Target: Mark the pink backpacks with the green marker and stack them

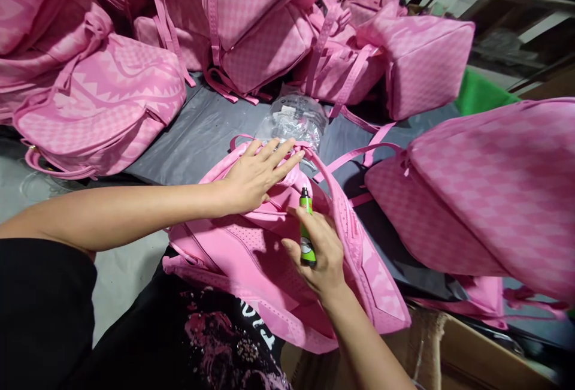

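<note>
An unzipped pink backpack [251, 246] lies at the table's near edge, its inside facing up. My left hand [258, 177] rests flat on its upper rim, fingers spread and pointing right, with nothing held. In my right hand [321, 246] is a small green tube with a black tip [306, 228], gripped between thumb and fingers over the bag's opening, tip pointing away from me. Just beyond my left hand sits a clear plastic bag [294, 120] with small shiny items that I cannot make out.
Pink checkered backpacks stand at the left [108, 96], at the back [260, 42] and at the right [494, 192] on the dark table [193, 123]. A green bin [485, 91] is behind. An open cardboard box [485, 360] sits below right.
</note>
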Available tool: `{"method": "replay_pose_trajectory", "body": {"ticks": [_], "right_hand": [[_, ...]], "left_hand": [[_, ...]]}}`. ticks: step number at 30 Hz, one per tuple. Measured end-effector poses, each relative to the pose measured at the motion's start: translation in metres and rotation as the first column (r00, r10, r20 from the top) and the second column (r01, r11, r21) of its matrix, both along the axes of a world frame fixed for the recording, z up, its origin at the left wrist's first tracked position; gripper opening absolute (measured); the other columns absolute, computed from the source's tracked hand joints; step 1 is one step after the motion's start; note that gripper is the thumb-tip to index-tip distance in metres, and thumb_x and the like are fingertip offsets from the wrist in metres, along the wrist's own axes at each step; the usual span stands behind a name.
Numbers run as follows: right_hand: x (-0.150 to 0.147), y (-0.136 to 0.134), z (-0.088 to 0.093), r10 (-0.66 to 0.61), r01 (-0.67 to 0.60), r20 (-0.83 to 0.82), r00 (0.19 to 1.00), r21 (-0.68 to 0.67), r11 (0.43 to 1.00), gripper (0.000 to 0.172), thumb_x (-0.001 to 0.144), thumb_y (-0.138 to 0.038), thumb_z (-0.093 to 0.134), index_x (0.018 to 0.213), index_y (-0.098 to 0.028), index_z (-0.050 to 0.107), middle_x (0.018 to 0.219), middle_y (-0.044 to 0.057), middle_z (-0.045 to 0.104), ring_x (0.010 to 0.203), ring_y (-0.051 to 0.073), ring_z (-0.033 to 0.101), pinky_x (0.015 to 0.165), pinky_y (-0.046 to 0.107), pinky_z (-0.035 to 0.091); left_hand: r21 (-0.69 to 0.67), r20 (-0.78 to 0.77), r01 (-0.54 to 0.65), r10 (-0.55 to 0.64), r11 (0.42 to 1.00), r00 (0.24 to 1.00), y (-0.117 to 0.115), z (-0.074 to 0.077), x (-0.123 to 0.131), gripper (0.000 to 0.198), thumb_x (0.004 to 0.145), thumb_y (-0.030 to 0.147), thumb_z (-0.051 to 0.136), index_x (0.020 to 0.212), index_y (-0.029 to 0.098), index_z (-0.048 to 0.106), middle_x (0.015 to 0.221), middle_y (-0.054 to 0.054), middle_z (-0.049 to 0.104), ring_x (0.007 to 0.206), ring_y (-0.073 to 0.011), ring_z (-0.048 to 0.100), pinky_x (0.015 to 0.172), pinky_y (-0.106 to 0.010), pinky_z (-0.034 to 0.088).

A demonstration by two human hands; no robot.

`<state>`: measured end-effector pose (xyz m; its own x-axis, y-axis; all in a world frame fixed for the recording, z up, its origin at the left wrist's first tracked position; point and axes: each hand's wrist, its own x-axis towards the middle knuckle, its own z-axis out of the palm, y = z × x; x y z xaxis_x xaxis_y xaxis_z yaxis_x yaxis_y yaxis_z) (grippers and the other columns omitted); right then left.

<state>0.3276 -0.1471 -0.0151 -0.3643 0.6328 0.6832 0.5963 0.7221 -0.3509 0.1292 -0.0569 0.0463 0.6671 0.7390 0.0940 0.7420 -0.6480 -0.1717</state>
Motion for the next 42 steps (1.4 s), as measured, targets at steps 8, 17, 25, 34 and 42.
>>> {"method": "replay_pose_trajectory", "body": {"ticks": [8,17,25,34,42], "right_hand": [[0.003,0.011,0.036,0.081,-0.100,-0.071,0.994,-0.329,0.939,0.031,0.094,-0.021,0.061,0.125,-0.022,0.064,0.115,0.010,0.072,0.106,0.024,0.067,0.093,0.043,0.052],[-0.007,0.053,0.069,0.188,-0.178,-0.046,0.981,-0.590,0.787,0.022,0.093,-0.021,0.058,0.107,-0.020,0.075,0.105,0.004,0.078,0.094,0.020,0.072,0.089,0.035,0.057],[-0.009,0.045,0.051,0.163,-0.086,0.093,0.982,-0.549,0.831,0.028,0.093,-0.018,0.055,0.115,-0.020,0.072,0.111,0.007,0.077,0.096,0.022,0.074,0.087,0.037,0.062],[-0.005,0.034,0.046,0.112,-0.064,0.073,0.991,-0.474,0.878,0.027,0.094,-0.018,0.055,0.117,-0.017,0.070,0.115,0.008,0.075,0.102,0.022,0.073,0.092,0.037,0.062],[0.002,0.058,0.068,0.269,-0.100,0.234,0.934,-0.553,0.827,0.024,0.090,-0.017,0.056,0.105,-0.022,0.074,0.098,0.003,0.079,0.076,0.020,0.075,0.071,0.033,0.062]], "left_hand": [[-0.055,-0.024,0.040,-0.042,0.998,0.999,0.015,0.004,-0.001,0.083,0.090,0.029,0.061,0.159,0.011,0.018,0.166,-0.019,0.020,0.143,-0.0353,0.035,0.115,-0.049,0.030],[-0.065,0.024,0.026,-0.024,0.998,0.999,0.020,0.005,-0.014,0.099,0.079,0.033,0.076,0.159,0.019,0.019,0.167,-0.023,0.005,0.153,-0.0429,0.010,0.115,-0.057,0.025],[-0.121,-0.014,-0.007,0.006,0.993,1.000,0.021,0.007,-0.019,0.092,0.085,0.027,0.068,0.160,0.025,0.014,0.169,-0.018,0.002,0.153,-0.0423,0.013,0.105,-0.053,0.037],[-0.140,-0.018,-0.024,0.022,0.990,1.000,0.026,0.005,-0.018,0.090,0.086,0.029,0.068,0.159,0.023,0.016,0.168,-0.018,0.004,0.151,-0.0406,0.018,0.105,-0.051,0.038],[-0.187,-0.021,-0.063,0.060,0.980,0.998,0.024,0.009,-0.013,0.086,0.086,0.020,0.062,0.159,0.024,0.017,0.169,-0.016,0.004,0.153,-0.0399,0.017,0.104,-0.053,0.038]]}}
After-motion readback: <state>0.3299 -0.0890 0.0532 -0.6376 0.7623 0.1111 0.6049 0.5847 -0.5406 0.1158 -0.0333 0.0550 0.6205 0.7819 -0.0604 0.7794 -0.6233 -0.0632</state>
